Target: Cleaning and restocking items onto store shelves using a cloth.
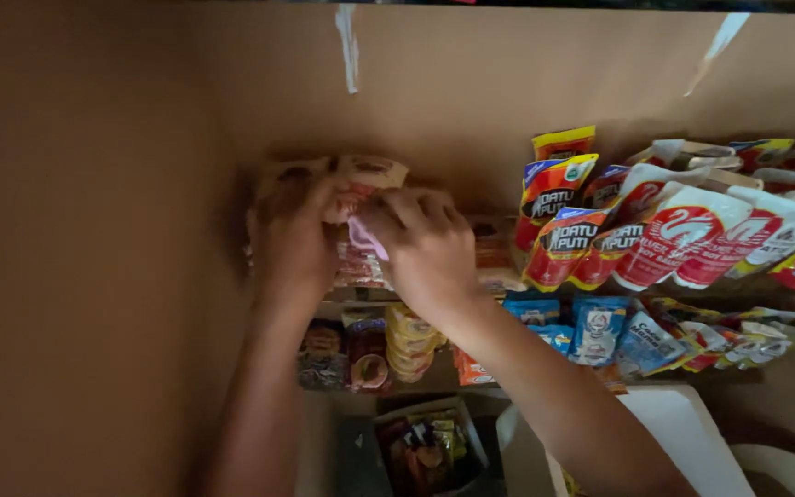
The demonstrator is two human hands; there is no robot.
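Note:
Both my hands are up at a dim shelf against a brown wall. My left hand [292,235] grips the left side of a stack of small pale sachets [370,175]. My right hand [425,247] is closed on the same stack from the right, fingers pinching a pink packet [363,237]. More of the sachet stack shows below the hands, partly hidden by them.
Red, white and yellow pouches [683,235] stand in a row on the shelf to the right. Blue packets [595,329] and small sachets fill the lower shelf. Below are round yellow packs [409,345], a box of small items [430,451] and a white plastic chair [683,433].

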